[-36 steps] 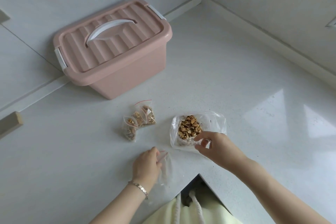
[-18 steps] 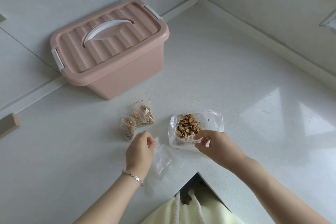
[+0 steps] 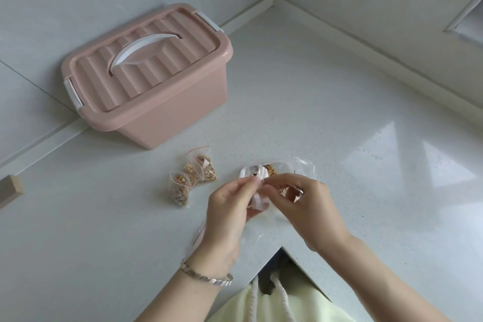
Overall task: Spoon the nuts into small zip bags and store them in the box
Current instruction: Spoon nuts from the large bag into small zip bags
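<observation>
Both hands — left hand point(image 3: 227, 206), right hand point(image 3: 300, 198) — pinch an empty zip bag point(image 3: 257, 200) at the countertop's near edge, opening it; next — spoon nuts point(image 3: 270, 168) in; box point(image 3: 146, 73) lidded by the back wall.

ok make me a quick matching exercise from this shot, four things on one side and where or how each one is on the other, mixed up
Things:
1. pink box
2. filled small bags
3. empty zip bag
4. bracelet

States:
a. pinched between both hands
b. lid on, against the wall
c. on the left wrist
d. lying together on the counter, left of the hands

Pairs: 1-b, 2-d, 3-a, 4-c
</observation>
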